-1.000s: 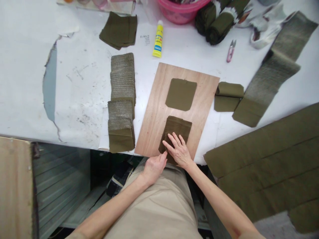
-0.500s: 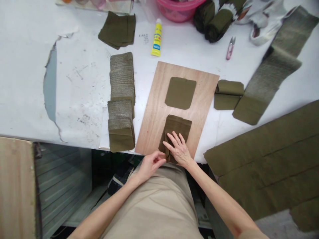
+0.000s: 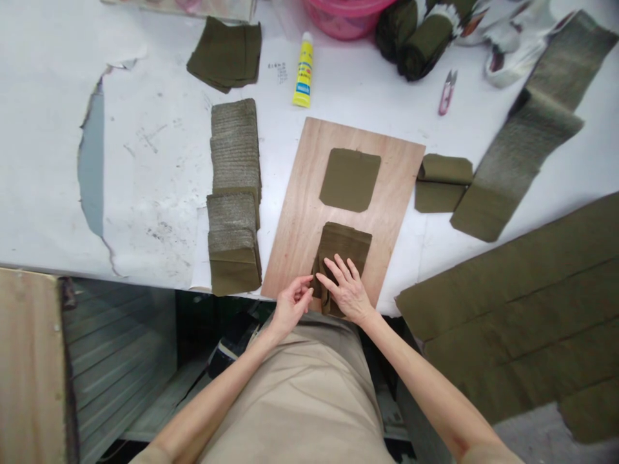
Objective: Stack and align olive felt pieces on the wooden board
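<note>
A dark olive fabric piece [image 3: 345, 238] lies at the near end of a wooden board [image 3: 294, 219], its near left part folded over in a narrow strip. My right hand [image 3: 348, 293] rests flat on this fabric, fingers spread. At the fabric's left edge is my left hand [image 3: 293, 306], its index finger and thumb apart with a gap between them; whether the fingertips touch the cloth I cannot tell. Farther up the board, a flat olive fabric piece [image 3: 351, 180] with cut corners lies by itself.
Left of the board are stacked fabric pieces [image 3: 235, 238] and more fabric pieces [image 3: 227, 55]. Beyond it sit a yellow glue tube [image 3: 304, 74], pink thread snips [image 3: 447, 96] and a pink basin [image 3: 341, 19]. Fabric strips [image 3: 522, 154] and large olive panels [image 3: 522, 309] lie right.
My left hand has let go of the fabric's near edge, drawn back left, then come up to its left side. A folded strip now shows beside my right hand, which has stayed in place.
</note>
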A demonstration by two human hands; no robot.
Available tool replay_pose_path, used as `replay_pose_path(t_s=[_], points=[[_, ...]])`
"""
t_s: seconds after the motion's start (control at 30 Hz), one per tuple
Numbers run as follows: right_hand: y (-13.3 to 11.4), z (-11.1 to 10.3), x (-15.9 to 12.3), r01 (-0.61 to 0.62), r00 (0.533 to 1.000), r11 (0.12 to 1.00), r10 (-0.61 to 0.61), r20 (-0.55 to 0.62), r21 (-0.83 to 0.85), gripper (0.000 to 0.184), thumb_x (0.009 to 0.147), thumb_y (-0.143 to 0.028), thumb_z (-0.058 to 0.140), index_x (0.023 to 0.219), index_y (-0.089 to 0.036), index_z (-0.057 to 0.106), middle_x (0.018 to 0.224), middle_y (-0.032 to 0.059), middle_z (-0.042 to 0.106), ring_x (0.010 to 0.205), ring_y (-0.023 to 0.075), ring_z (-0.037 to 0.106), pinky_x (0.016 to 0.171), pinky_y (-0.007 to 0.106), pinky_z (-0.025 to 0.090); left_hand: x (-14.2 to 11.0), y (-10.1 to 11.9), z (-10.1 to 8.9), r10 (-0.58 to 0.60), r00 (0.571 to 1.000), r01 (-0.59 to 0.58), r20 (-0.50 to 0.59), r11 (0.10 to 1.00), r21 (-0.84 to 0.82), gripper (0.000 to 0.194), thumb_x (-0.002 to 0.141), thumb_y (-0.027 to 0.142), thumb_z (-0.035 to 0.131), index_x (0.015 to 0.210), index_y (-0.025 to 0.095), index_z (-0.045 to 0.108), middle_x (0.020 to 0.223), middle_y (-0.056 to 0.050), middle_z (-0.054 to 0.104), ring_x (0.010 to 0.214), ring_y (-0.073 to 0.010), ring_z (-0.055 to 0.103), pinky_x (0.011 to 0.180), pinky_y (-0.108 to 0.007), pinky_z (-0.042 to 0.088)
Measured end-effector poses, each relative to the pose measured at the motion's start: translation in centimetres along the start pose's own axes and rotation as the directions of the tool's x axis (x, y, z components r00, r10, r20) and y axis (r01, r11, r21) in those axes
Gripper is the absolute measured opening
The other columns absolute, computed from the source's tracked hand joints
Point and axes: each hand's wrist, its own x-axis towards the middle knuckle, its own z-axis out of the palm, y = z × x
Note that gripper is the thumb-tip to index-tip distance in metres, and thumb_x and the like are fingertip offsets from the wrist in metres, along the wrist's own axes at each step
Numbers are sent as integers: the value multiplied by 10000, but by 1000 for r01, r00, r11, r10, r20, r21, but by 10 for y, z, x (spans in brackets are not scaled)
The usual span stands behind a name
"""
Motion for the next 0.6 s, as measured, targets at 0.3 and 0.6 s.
replay_pose_path(t_s=[0.3, 0.6], points=[[0, -1, 0, -5, 1000, 1000, 5, 13, 11, 423, 886, -131, 515, 1284, -273, 520, 1521, 84, 287, 1419, 276, 183, 1123, 549, 238, -2, -4, 3, 41, 999, -43, 28, 993, 105, 360, 843, 354, 571, 1152, 171, 550, 668, 55, 477, 484, -52, 437, 460, -167, 375], [0, -1, 0, 0, 1000, 1000, 0, 16, 5, 417, 883, -132, 526, 1279, -263, 525, 1514, 94, 302, 1422, 288, 162, 1125, 540, 238, 3, -3, 6, 182, 979, -150, -93, 949, 277, 246, 827, 300, 591, 1038, 173, 583, 800, 14, 550, 550, -55, 474, 516, -172, 393]])
